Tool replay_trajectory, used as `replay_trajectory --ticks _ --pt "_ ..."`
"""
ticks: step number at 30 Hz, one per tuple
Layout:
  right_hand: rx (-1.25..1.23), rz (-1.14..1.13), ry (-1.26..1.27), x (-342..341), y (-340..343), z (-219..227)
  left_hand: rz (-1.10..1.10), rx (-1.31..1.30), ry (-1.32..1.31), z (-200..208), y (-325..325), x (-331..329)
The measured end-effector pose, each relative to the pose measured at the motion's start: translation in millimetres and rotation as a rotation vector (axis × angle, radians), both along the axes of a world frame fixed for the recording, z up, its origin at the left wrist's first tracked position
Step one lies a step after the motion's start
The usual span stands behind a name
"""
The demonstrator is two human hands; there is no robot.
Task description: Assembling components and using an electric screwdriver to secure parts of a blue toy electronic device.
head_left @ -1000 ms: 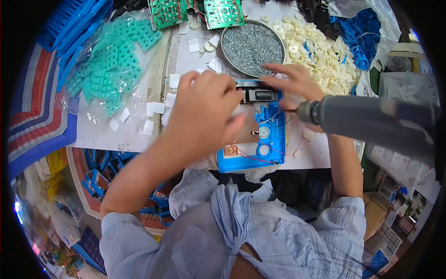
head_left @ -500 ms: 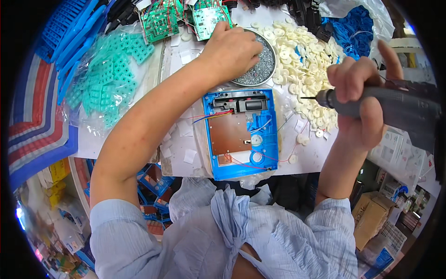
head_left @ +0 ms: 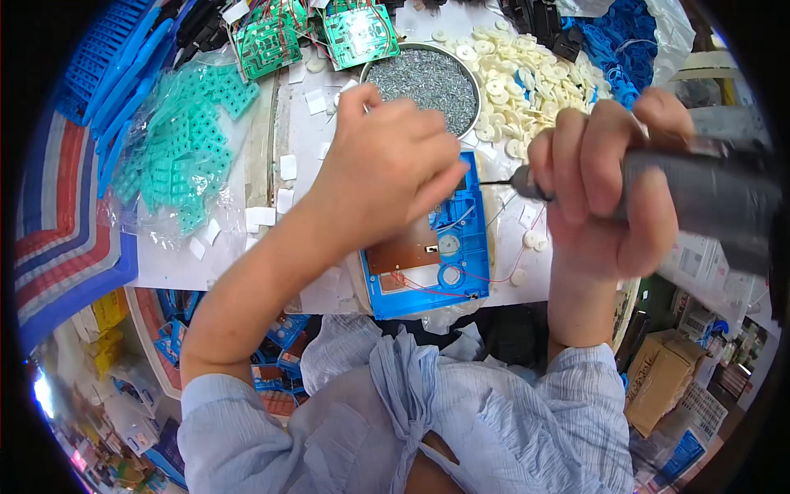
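Observation:
A dark electric screwdriver (head_left: pixel 699 185) lies in my right hand (head_left: pixel 605 169), its thin bit pointing left over the table. My left hand (head_left: pixel 395 156) hovers over the upper part of a blue plastic housing (head_left: pixel 465 284), fingers curled; whatever they may hold is too small or hidden to make out. Inside the housing are a brown circuit board (head_left: pixel 403 251), thin red wires and a round white piece. My left hand hides the housing's upper left. Just beyond it stands a round metal bowl (head_left: pixel 476 86) full of small silvery screws (head_left: pixel 420 74).
Cream plastic discs (head_left: pixel 527 82) are heaped right of the bowl. Turquoise rubber keypads (head_left: pixel 185 136) sit in a clear bag at left. Green circuit boards (head_left: pixel 358 37) with wires lie at the back. Blue cord bundles (head_left: pixel 617 45) fill a bag at far right.
My left hand has come out of the screw bowl, back toward me over the housing. My right hand has brought the screwdriver left, its bit now near the housing's upper right edge.

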State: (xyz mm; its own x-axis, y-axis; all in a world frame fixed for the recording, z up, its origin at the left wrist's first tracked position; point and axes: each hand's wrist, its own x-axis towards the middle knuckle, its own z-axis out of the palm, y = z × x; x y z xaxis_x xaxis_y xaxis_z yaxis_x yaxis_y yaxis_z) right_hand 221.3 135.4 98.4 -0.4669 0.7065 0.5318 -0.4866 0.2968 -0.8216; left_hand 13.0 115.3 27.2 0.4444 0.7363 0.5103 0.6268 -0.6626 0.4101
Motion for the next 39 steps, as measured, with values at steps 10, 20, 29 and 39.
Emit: replay_trajectory --ticks 10,20,29,39 --pt "-0.006 0.115 -0.095 -7.5 -13.5 -0.5 0.028 -0.290 -0.261 0.9 -38.6 -1.7" --pt "-0.004 0.089 -0.102 -7.8 -14.2 -0.5 0.065 -0.186 -0.197 2.9 -35.3 2.1" --pt "-0.052 -0.111 0.004 -21.0 8.8 -25.6 0.195 -0.030 0.011 -14.6 -36.9 7.4" --pt "0.179 -0.256 -0.358 -26.6 18.2 -54.9 0.205 -0.052 0.027 -16.7 -39.9 7.8"
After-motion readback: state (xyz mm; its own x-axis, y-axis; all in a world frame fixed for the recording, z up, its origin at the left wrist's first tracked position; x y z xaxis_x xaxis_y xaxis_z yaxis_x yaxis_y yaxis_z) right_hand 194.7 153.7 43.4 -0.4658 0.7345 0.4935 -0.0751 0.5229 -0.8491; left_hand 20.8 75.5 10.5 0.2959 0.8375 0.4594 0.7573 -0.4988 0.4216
